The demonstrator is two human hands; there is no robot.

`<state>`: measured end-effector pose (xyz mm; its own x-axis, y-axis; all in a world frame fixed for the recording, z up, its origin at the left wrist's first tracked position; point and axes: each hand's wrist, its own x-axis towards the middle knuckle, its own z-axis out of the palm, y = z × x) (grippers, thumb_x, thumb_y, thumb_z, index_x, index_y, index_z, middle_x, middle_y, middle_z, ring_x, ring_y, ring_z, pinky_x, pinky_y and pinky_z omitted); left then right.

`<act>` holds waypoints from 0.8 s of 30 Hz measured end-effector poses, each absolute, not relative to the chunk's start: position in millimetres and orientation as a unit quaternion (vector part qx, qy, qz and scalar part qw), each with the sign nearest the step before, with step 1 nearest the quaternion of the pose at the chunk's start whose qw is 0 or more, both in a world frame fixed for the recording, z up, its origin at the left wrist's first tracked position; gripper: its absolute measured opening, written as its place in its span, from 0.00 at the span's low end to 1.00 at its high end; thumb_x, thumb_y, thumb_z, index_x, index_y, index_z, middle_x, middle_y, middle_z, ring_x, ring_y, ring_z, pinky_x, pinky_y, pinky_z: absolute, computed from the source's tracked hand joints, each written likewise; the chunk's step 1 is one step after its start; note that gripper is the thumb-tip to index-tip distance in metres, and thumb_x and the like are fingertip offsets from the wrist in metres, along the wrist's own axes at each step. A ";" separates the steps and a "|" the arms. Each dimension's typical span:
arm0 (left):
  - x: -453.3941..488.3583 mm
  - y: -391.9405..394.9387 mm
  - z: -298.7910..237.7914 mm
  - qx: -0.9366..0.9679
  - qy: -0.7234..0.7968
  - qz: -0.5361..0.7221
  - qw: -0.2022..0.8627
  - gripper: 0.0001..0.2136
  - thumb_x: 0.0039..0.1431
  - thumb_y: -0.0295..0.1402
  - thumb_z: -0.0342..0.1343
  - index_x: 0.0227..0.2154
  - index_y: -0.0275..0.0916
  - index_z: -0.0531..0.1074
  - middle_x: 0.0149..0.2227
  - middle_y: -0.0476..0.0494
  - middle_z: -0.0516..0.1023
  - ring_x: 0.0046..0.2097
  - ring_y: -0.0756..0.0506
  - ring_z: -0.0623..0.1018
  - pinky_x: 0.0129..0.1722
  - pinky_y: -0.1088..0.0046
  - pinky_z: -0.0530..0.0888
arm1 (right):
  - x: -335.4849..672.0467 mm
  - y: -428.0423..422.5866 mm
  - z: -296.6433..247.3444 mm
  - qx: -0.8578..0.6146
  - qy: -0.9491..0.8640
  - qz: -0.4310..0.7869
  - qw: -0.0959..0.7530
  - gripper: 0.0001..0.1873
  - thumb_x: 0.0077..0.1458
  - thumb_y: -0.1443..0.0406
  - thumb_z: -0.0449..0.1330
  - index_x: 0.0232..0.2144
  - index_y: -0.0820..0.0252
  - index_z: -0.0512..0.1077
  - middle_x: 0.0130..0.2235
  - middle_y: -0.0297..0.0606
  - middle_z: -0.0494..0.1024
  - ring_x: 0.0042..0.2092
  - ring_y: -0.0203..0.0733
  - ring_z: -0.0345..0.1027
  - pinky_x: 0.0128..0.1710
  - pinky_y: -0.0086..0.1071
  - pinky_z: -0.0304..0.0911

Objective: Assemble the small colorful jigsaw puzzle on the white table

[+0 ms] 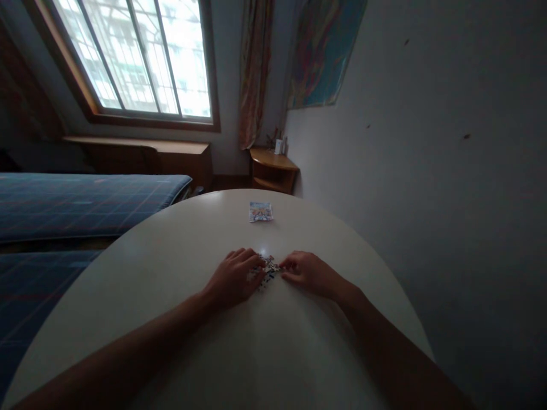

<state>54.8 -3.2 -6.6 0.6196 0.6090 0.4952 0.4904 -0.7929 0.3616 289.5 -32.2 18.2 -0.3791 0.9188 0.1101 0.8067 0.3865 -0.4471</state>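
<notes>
White tabletop point(179, 319): left hand point(233, 277) and right hand point(308, 272), fingers curled, press a small unassembled puzzle-piece heap point(267, 269); picture card point(260, 211) at twelve o'clock, untouched.

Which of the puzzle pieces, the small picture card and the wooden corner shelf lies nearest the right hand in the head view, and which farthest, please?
1. Puzzle pieces: touching the right hand, between both hands.
2. Picture card: farther up the table.
3. Corner shelf: beyond the table, against the wall.

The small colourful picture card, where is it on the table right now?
The picture card lies flat near the far edge of the white round table, beyond the small jigsaw pieces and both hands.
</notes>
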 end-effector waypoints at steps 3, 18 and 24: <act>46.6 -15.0 -5.0 0.922 0.283 0.262 0.032 0.06 0.61 0.35 0.58 0.39 0.41 0.72 0.41 0.43 0.77 0.43 0.42 0.74 0.46 0.60 0.69 | 290.2 -31.1 18.5 -0.512 -0.827 0.155 0.176 0.10 0.56 0.68 0.61 0.41 0.59 0.79 0.35 0.38 0.79 0.35 0.37 0.71 0.38 0.29 0.62; 47.4 -22.8 -7.9 0.951 0.221 0.201 -0.074 0.03 0.64 0.29 0.57 0.34 0.41 0.74 0.43 0.46 0.78 0.45 0.42 0.74 0.46 0.62 0.67 | 305.0 -32.4 24.8 -0.540 -0.813 0.152 0.155 0.06 0.56 0.69 0.60 0.35 0.58 0.78 0.36 0.37 0.79 0.35 0.38 0.72 0.37 0.30 0.64; 48.6 -23.7 -6.8 0.942 0.213 0.244 -0.084 0.06 0.67 0.28 0.52 0.36 0.40 0.73 0.40 0.47 0.79 0.43 0.44 0.75 0.43 0.64 0.68 | 291.3 -28.4 13.8 -0.493 -0.844 0.116 0.179 0.11 0.60 0.63 0.60 0.45 0.55 0.78 0.44 0.41 0.77 0.45 0.42 0.70 0.48 0.34 0.64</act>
